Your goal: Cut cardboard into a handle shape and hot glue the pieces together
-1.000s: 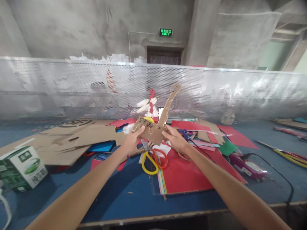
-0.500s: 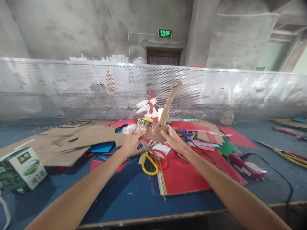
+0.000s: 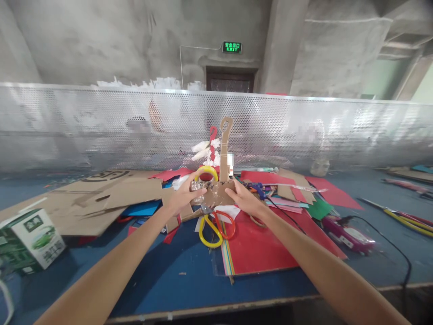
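Note:
Both hands grip a brown cardboard piece (image 3: 216, 194), with a shiny, tape-like patch at its left end. My left hand (image 3: 182, 195) is closed on that end, thumb across the front. On the opposite end, my right hand (image 3: 244, 198) is closed the same way. A tall cardboard strip (image 3: 224, 153) with a looped top rises nearly upright from the piece; how they join is hidden. Just below lie scissors (image 3: 211, 231) with one yellow and one red handle. A yellow ring (image 3: 207, 169) shows behind the piece, near a red hooked strip (image 3: 213, 133) with white flowers (image 3: 200, 151).
Cardboard sheets (image 3: 130, 195) cover the left, near a milk carton (image 3: 42, 239). Red paper (image 3: 264, 243) lies front right, with a blue glue gun (image 3: 257, 189) behind it. A purple device (image 3: 350, 234) has a black cord. A perforated metal screen (image 3: 287, 131) stands behind.
The looped strip has swung from leaning right to nearly upright. The cardboard piece has levelled in both hands, and more of the yellow ring now shows behind it.

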A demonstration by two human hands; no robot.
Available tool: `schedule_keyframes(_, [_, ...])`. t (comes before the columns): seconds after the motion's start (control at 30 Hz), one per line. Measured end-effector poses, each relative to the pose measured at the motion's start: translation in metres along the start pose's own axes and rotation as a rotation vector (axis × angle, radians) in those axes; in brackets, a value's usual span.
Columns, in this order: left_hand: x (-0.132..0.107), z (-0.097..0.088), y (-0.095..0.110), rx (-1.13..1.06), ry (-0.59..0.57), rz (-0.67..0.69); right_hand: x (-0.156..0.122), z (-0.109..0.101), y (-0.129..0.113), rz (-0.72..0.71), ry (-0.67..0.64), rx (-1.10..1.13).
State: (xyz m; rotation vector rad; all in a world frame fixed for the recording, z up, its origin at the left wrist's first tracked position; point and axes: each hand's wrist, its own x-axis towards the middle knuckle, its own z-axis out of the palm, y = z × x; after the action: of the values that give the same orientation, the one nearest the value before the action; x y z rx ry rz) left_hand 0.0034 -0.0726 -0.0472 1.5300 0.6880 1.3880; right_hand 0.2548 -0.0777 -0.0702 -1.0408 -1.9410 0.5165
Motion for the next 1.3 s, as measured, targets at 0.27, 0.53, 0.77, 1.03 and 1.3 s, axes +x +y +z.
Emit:
schedule_keyframes(0.27, [0.007, -0.014, 0.005, 0.409, -0.186, 0.069, -0.006, -0.004, -0.01, -0.022, -0.086, -0.062])
schedule_keyframes(0.53, [0.008, -0.013, 0.003, 0.442, -0.185, 0.063, -0.002, -0.001, -0.006, -0.004, -0.039, 0.119])
schedule_keyframes(0.77, [0.012, -0.016, 0.018, 0.604, 0.181, 0.251, 0.004, -0.009, 0.002, 0.159, 0.251, 0.205])
schedule_keyframes(1.03, [-0.005, 0.01, 0.011, 1.094, 0.18, 0.592, 0.004, 0.017, -0.009, 0.064, 0.231, 0.494])
schedule_keyframes(1.3, [-0.024, 0.045, 0.006, 0.888, -0.251, 0.673, -0.008, 0.035, -0.029, -0.003, -0.107, 0.806])
